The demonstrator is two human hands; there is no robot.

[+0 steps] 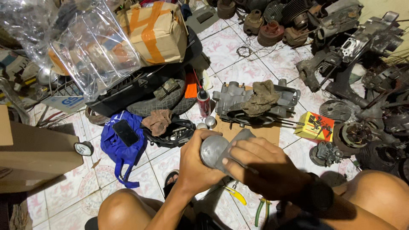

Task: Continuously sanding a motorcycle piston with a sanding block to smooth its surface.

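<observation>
Head view looks down past two bare knees at a tiled floor crowded with engine parts. The left hand (pixel 194 164) is wrapped around a round grey metal part (pixel 213 149), fingers closed on its side, held up between the knees. The right hand (pixel 264 168) presses a folded grey sheet (pixel 238 142) (abrasive paper or cloth, I cannot tell which) flat against the part, thumb and fingers pinching the sheet.

By the look of it, the part is solid cast metal: stiff, fairly heavy for its size, smooth and probably slippery on its domed face. The safer hold is around its cylindrical wall, where the left hand already has it. The sheet is thin and limp, and bends wherever it is pinched.

Counting what lies around: one engine casing (pixel 255 104) on a cardboard sheet, with one brown rag (pixel 262 98) draped over it; a second rag (pixel 157 121) lies to the left. One spray can (pixel 203 102) stands beside the casing, one yellow box (pixel 315 126) sits to its right, one phone (pixel 125 133) rests on one blue bag (pixel 119 149), and one taped carton (pixel 157 32) sits farther back.
</observation>
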